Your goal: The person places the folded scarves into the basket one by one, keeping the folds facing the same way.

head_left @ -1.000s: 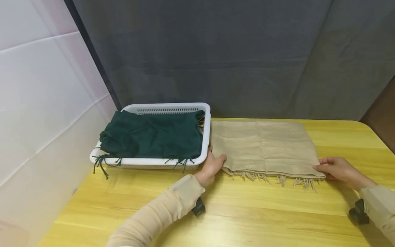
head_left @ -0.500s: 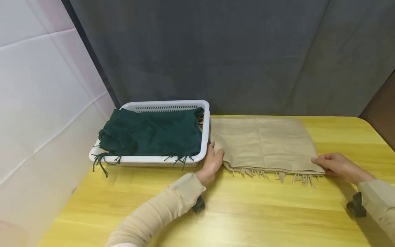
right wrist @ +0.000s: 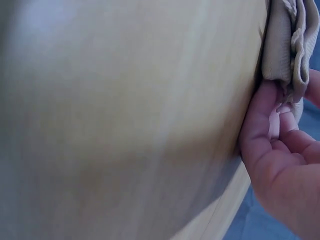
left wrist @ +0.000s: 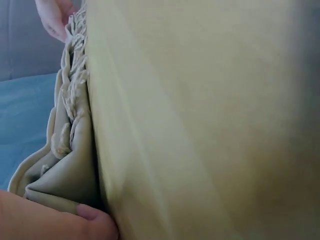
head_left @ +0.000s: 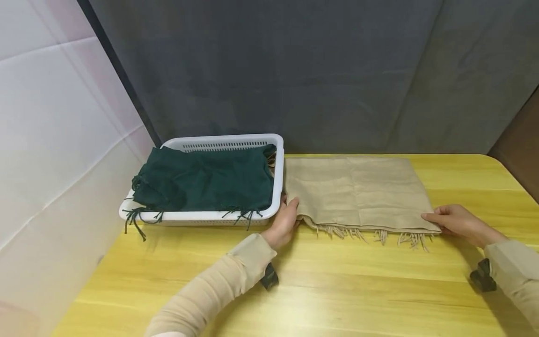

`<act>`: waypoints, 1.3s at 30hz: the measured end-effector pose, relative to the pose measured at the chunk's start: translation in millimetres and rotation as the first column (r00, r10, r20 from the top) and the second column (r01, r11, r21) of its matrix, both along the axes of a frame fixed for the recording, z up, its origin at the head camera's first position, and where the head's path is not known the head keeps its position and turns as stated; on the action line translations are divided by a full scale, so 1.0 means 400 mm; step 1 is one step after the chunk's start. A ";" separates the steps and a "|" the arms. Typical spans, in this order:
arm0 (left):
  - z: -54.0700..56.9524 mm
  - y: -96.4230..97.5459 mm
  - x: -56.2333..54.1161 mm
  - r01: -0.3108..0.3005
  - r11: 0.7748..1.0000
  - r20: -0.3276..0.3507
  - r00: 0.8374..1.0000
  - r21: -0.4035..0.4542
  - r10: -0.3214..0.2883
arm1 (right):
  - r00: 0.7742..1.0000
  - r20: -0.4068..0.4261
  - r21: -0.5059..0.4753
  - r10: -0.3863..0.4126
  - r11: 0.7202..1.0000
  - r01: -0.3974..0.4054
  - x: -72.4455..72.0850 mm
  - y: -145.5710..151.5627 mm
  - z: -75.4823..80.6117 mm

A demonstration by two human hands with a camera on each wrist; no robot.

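Note:
A folded beige scarf (head_left: pixel 358 192) with a fringe along its near edge lies flat on the table, close beside a white basket. My left hand (head_left: pixel 283 224) grips its near left corner, thumb on top and the other fingers partly hidden between cloth and basket. In the left wrist view, a fold of the scarf (left wrist: pixel 70 180) bulges just above a fingertip. At the near right corner, my right hand (head_left: pixel 461 223) pinches the layered edge. The right wrist view shows a finger (right wrist: pixel 257 120) tucked under the cloth (right wrist: pixel 280 50).
The white basket (head_left: pixel 278 187) stands at the back left and holds a dark green fringed cloth (head_left: pixel 206 180), whose tassels hang over the near rim. Behind the wooden table (head_left: pixel 358 290) hangs a dark grey curtain (head_left: pixel 269 70). A white fabric wall (head_left: pixel 54 117) borders the left side.
My left hand has slid slightly left along the scarf's corner, toward the basket's side. The right hand keeps its pinch, nearly still. The head view has shifted a little.

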State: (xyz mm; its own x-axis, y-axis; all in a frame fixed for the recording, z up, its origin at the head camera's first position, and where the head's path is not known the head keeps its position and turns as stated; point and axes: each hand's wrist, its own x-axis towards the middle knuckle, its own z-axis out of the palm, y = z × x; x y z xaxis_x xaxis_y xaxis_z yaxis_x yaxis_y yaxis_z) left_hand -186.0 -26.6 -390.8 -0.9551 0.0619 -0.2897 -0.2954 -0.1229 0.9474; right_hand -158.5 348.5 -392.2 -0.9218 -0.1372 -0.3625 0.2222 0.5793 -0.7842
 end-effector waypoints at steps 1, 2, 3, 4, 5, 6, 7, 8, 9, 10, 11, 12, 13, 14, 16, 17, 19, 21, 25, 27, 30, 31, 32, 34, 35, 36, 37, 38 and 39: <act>-0.001 -0.003 -0.001 0.007 1.000 -0.014 1.000 -0.018 -0.007 | 1.000 -0.016 0.000 0.004 1.000 -0.004 0.001 0.001 -0.001; -0.002 -0.005 -0.001 0.016 0.999 -0.023 1.000 -0.031 -0.017 | 1.000 -0.029 -0.004 0.010 1.000 -0.010 0.002 0.003 -0.002; -0.003 -0.008 0.000 0.022 0.999 -0.031 0.999 -0.048 -0.023 | 0.999 -0.037 -0.010 0.010 1.000 -0.011 0.003 0.005 -0.003; -0.005 -0.009 0.001 0.028 0.997 -0.041 0.999 -0.065 -0.031 | 0.999 -0.042 -0.019 0.011 1.000 -0.012 0.004 0.007 -0.005; -0.006 -0.011 0.002 0.034 0.997 -0.051 0.998 -0.073 -0.038 | 0.999 -0.044 -0.027 0.008 1.000 -0.009 0.004 0.009 -0.007; -0.007 -0.012 0.004 0.032 0.996 -0.056 0.998 -0.088 -0.037 | 0.999 -0.044 -0.032 0.005 0.999 -0.007 0.005 0.012 -0.008; -0.008 -0.013 0.006 0.032 0.995 -0.050 0.998 -0.094 -0.036 | 0.999 -0.043 -0.037 0.004 0.999 -0.006 0.005 0.014 -0.009; -0.008 -0.014 0.008 0.034 0.994 -0.045 0.998 -0.100 -0.039 | 0.999 -0.041 -0.041 0.002 0.999 -0.004 0.006 0.016 -0.010; -0.008 -0.015 0.010 0.035 0.994 -0.045 0.998 -0.107 -0.040 | 0.999 -0.040 -0.041 0.000 0.999 -0.002 0.007 0.018 -0.010; -0.007 -0.016 0.012 0.040 0.994 -0.037 0.998 -0.103 -0.044 | 0.999 -0.037 -0.042 -0.003 0.999 0.001 0.008 0.019 -0.011; -0.007 -0.017 0.014 0.048 0.995 -0.026 0.998 -0.083 -0.050 | 0.999 -0.037 -0.044 -0.001 0.999 -0.001 0.009 0.021 -0.011; -0.006 -0.018 0.016 0.051 0.997 -0.003 0.999 -0.062 -0.051 | 0.999 -0.038 -0.045 0.000 0.999 -0.002 0.010 0.023 -0.012; -0.006 -0.020 0.018 0.055 0.998 0.018 0.998 -0.044 -0.054 | 0.999 -0.040 -0.047 0.002 0.999 -0.004 0.011 0.024 -0.013; -0.006 -0.022 0.019 0.058 0.998 0.037 0.998 -0.016 -0.058 | 0.999 -0.040 -0.053 0.000 0.999 -0.002 0.012 0.025 -0.014; -0.006 -0.025 0.019 0.053 0.997 0.072 0.996 0.050 -0.056 | 0.999 -0.041 -0.064 -0.007 0.998 0.005 0.014 0.025 -0.016; -0.007 -0.026 0.018 0.050 0.996 0.082 0.995 0.078 -0.056 | 0.999 -0.039 -0.070 -0.012 0.998 0.010 0.015 0.025 -0.017; -0.009 -0.028 0.016 0.042 0.992 0.088 0.995 0.116 -0.052 | 0.999 -0.028 -0.079 -0.023 0.997 0.020 0.016 0.026 -0.019; -0.011 -0.028 0.016 0.031 0.988 0.086 0.995 0.154 -0.045 | 0.999 -0.007 -0.091 -0.034 0.995 0.034 0.016 0.027 -0.020; -0.015 -0.029 0.025 0.002 0.988 0.072 0.997 0.153 -0.013 | 0.999 0.025 -0.118 -0.037 0.992 0.039 0.014 0.027 -0.019; -0.016 -0.031 0.032 -0.008 0.992 0.064 0.998 0.123 0.000 | 0.999 0.024 -0.129 -0.028 0.991 0.031 0.015 0.027 -0.019; -0.015 -0.034 0.040 -0.010 0.997 0.054 0.999 0.072 0.006 | 1.000 0.007 -0.127 0.003 0.992 -0.002 0.018 0.029 -0.018; -0.014 -0.035 0.042 -0.008 0.998 0.052 0.999 0.059 0.005 | 1.000 -0.002 -0.114 0.009 0.993 -0.009 0.020 0.030 -0.017; -0.014 -0.036 0.043 -0.007 0.999 0.050 0.999 0.049 0.005 | 1.000 -0.009 -0.102 0.017 0.995 -0.018 0.021 0.030 -0.016; -0.014 -0.040 0.048 -0.004 0.999 0.044 0.999 0.032 0.002 | 0.999 -0.035 -0.062 0.034 0.997 -0.036 0.024 0.029 -0.013; -0.014 -0.042 0.051 -0.002 1.000 0.042 0.999 0.024 0.001 | 0.999 -0.043 -0.039 0.034 0.999 -0.036 0.026 0.027 -0.012; -0.015 -0.045 0.054 -0.001 1.000 0.038 0.999 0.016 0.000 | 0.998 -0.049 -0.017 0.039 0.999 -0.040 0.027 0.026 -0.011; -0.015 -0.047 0.057 0.000 1.000 0.034 0.999 0.008 0.000 | 0.998 -0.053 0.001 0.039 0.999 -0.039 0.028 0.024 -0.009; -0.016 -0.049 0.061 0.003 1.000 0.028 1.000 0.002 -0.003 | 0.997 -0.059 0.027 0.045 0.999 -0.043 0.029 0.022 -0.008; -0.017 -0.052 0.064 0.006 1.000 0.020 1.000 -0.009 -0.006 | 0.996 -0.067 0.051 0.052 0.998 -0.049 0.031 0.020 -0.007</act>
State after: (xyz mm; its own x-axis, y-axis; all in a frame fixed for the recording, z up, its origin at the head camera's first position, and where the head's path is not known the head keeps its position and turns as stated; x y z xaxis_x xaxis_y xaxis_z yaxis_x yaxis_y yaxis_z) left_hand -160.3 -47.4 -397.7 -0.9489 0.0647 -0.3090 -0.3146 -0.1122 0.9426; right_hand -146.2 356.3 -395.0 -0.9371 -0.1676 -0.3062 0.1385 0.6267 -0.7669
